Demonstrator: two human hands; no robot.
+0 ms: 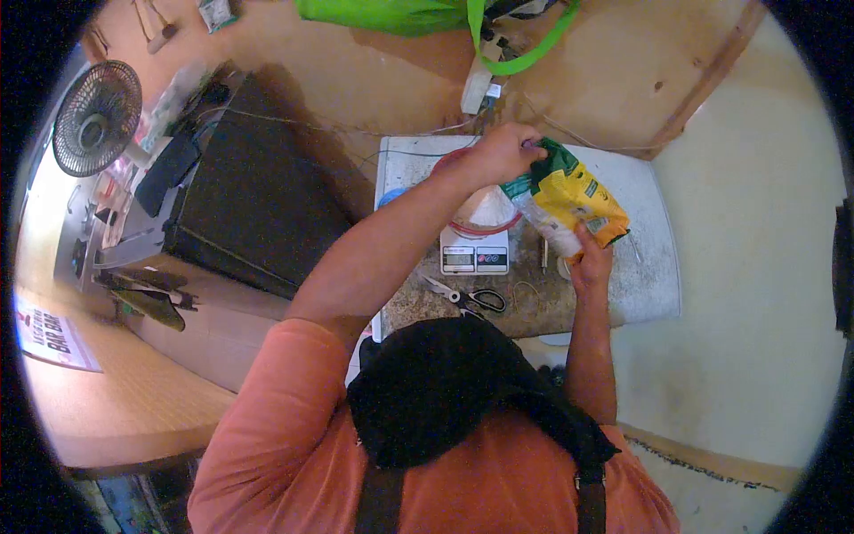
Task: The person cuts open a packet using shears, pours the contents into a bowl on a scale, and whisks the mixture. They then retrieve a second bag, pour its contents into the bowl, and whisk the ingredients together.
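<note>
A yellow and green plastic bag with a see-through side showing white contents is held tilted above the right part of the small table. My left hand is closed on its upper green end. Around the lower end, my right hand is wrapped. Left of the bag, partly under my left forearm, a red-rimmed bowl holds white powder. It sits on a white kitchen scale, whose display I cannot read. Black-handled scissors lie in front of the scale.
The worn white table stands against the wall. A large dark box-shaped unit is on the left, with a fan beyond it. A bright green bag and a power strip are behind. A blue item shows beside the bowl.
</note>
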